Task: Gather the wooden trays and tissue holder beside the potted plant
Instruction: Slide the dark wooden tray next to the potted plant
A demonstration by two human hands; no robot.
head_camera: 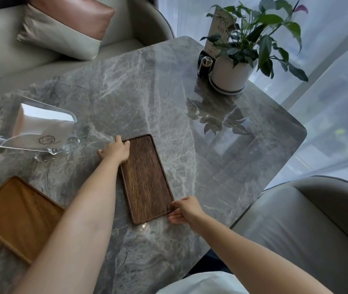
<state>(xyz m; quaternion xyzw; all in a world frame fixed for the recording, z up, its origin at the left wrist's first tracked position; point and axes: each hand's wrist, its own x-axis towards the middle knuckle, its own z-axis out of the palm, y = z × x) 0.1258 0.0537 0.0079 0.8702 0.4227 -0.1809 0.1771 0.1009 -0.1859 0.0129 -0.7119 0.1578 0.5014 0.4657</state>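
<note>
A dark brown wooden tray (147, 179) lies flat in the middle of the grey marble table (126, 92). My left hand (115, 150) grips its far left corner, thumb on the rim. My right hand (184, 210) holds its near right corner. A lighter orange-brown wooden tray (18, 217) rests at the table's near left edge. The clear acrylic tissue holder (39, 128) with white napkins stands at the left. The potted plant (232, 68), green leaves in a white pot, stands at the far right corner.
A small dark toothpick dispenser (204, 66) and a table number card (219, 30) stand just left of the pot. Grey sofa seats surround the table, with a pink and beige cushion (62, 28) at the back left. A sheer curtain hangs on the right.
</note>
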